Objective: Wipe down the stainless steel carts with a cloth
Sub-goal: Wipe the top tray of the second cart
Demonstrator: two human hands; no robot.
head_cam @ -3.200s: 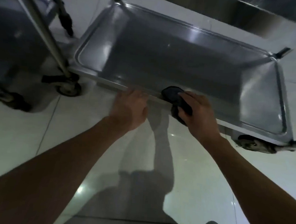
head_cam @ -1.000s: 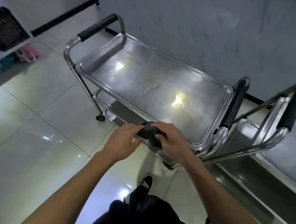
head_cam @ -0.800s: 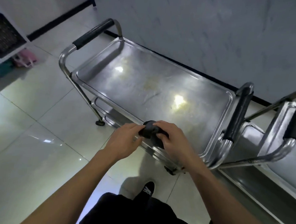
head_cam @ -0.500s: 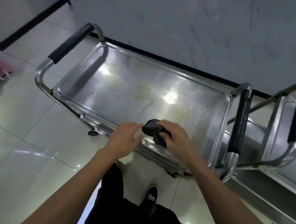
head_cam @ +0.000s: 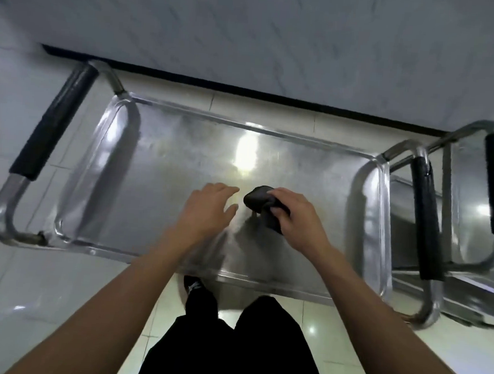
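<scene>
- Right hand (head_cam: 294,215): we are gripping the dark cloth (head_cam: 263,206), fingers curled round it, bunched into a wad above the near middle of the cart's top tray (head_cam: 159,187).
- Left hand (head_cam: 208,206): we are holding it beside the cloth, fingers loosely spread, gripping nothing; whether it is touching the tray we cannot tell.
- Cart: standing against the wall, black-sleeved handles (head_cam: 54,123) at both ends; a second cart (head_cam: 467,200) is sitting just beside its right end.
- Risks, as we are judging them: a balled cloth is covering little steel, so streaks may be left; a hard push could be rolling the cart into its neighbour.
- Hidden: lower shelves and wheels are lying under the tray; the second cart is cut off at the frame edge; glare is masking any smears.
</scene>
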